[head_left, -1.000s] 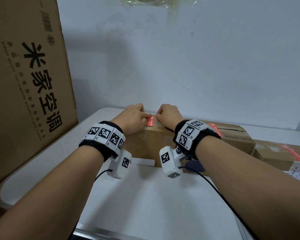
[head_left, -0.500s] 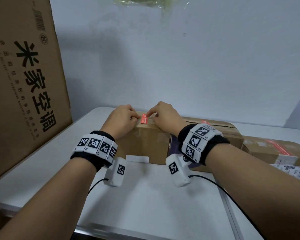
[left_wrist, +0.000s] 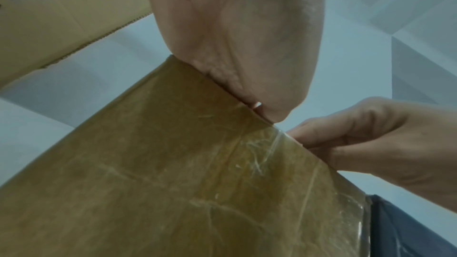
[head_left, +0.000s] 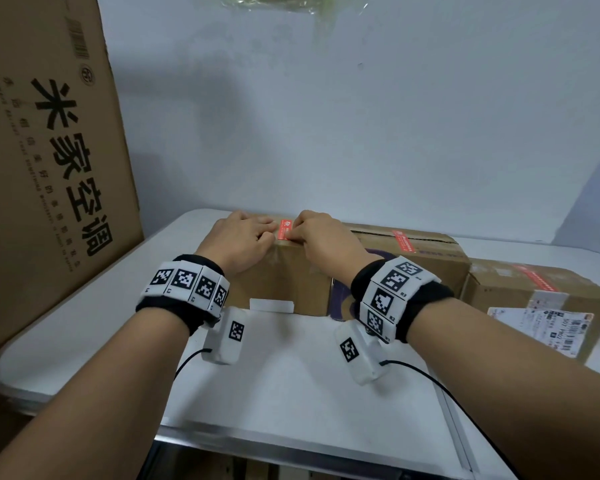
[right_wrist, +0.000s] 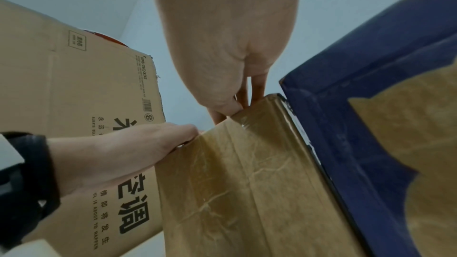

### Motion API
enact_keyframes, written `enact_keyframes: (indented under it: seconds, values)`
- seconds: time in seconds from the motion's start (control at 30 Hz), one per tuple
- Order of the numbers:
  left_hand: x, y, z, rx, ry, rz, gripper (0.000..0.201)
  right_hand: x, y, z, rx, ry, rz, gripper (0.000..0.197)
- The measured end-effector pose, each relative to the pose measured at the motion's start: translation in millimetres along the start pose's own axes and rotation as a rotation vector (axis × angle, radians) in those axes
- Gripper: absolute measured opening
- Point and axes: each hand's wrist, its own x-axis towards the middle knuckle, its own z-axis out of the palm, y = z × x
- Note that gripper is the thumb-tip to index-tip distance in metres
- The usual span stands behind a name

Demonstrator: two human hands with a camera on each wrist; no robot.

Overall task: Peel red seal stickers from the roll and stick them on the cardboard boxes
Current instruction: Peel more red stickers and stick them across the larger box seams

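Observation:
A red seal sticker [head_left: 285, 229] lies on the top front edge of the nearest cardboard box [head_left: 291, 278]. My left hand [head_left: 243, 237] rests on the box top just left of the sticker, fingers laid loosely flat. My right hand [head_left: 317, 233] has curled fingers, and its thumb and forefinger pinch the sticker's right side against the box edge. The left wrist view shows the taped box front [left_wrist: 197, 183] and the right hand [left_wrist: 358, 140] at its top edge. In the right wrist view the thumb [right_wrist: 230, 108] sits on that edge. No sticker roll is in view.
A second box [head_left: 430, 261] and a third box [head_left: 534, 299] stand in a row to the right, each bearing a red sticker. A tall printed carton [head_left: 49, 150] stands at the left. A white strip [head_left: 271, 305] lies at the near box's foot. The table's front edge [head_left: 291, 441] is close.
The sticker now lies flatter along the box top. My right hand's fingers have come down on its right side, while my left hand stays beside it.

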Motion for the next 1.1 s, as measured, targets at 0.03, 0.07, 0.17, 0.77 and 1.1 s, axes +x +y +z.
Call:
enact_keyframes:
  seconds: [0.03,0.07,0.17,0.77,1.1]
  values:
    - [-1,1,0,-0.001,0.008,0.002,0.045,-1,-1,-1,-0.004,-0.004,0.002,0.035]
    - [-1,1,0,-0.002,0.016,0.003,0.045,-2,-1,-2,-0.008,-0.008,0.005,0.035]
    - [-2,1,1,0.002,0.018,-0.012,0.045,-4,-3,-2,-0.016,-0.009,0.012,0.033]
    - [-13,4,-9,-0.027,0.032,0.050,0.050,-7,-5,7,0.248,0.130,0.189,0.033]
    - [-27,3,-3,-0.071,0.247,0.184,0.025,-11,-7,5,0.258,0.168,0.171,0.033]
